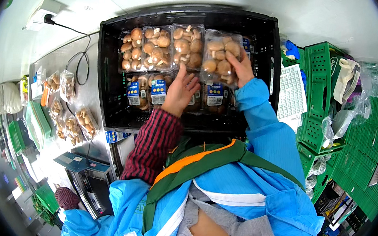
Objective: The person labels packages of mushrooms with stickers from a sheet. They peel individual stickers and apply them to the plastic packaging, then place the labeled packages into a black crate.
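Observation:
A black plastic crate lies in front of me with clear-wrapped packs of brown mushrooms inside, set in two rows. In the far row, the left pack, a second pack and a third pack lie side by side. My right hand grips the right edge of a mushroom pack at that row's right end; this pack looks raised above the others. My left hand is over the near row, fingers extended, holding nothing. Blue labels show on the near-row packs, partly covered by my left hand.
More mushroom packs lie on the metal table at left, beside a black cable. Green crates stand at right, near a white grid sheet. Another person's blue sleeve shows at lower left.

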### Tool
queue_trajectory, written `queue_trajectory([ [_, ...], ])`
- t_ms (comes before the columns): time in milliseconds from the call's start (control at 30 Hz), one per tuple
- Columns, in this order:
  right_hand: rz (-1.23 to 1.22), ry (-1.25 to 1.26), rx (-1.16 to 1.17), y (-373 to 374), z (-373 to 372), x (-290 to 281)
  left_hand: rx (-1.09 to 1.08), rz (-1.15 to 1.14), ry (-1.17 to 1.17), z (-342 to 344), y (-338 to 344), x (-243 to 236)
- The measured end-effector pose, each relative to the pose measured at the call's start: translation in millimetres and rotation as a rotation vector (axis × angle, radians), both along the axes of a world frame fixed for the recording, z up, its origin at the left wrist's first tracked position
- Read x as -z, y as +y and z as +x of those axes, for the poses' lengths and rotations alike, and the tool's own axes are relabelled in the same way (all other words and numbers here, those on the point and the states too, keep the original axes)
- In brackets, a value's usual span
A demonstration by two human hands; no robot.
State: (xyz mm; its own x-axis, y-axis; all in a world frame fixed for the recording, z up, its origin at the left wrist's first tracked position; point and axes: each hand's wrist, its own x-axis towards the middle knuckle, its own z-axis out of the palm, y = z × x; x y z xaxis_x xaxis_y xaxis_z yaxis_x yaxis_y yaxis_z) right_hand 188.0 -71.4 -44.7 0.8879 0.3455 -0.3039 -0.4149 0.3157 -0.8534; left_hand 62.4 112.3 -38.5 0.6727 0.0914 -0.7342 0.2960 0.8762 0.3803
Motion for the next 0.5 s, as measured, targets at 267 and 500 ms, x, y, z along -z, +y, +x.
queue_trajectory([
  [267,-0.179,-0.156,0.004,3,40,30,-0.158,0.261,-0.159,7,34,111],
  [500,-0.456,-0.269,-0.028,22,61,72,-0.34,0.159,-0.049,23,17,65],
])
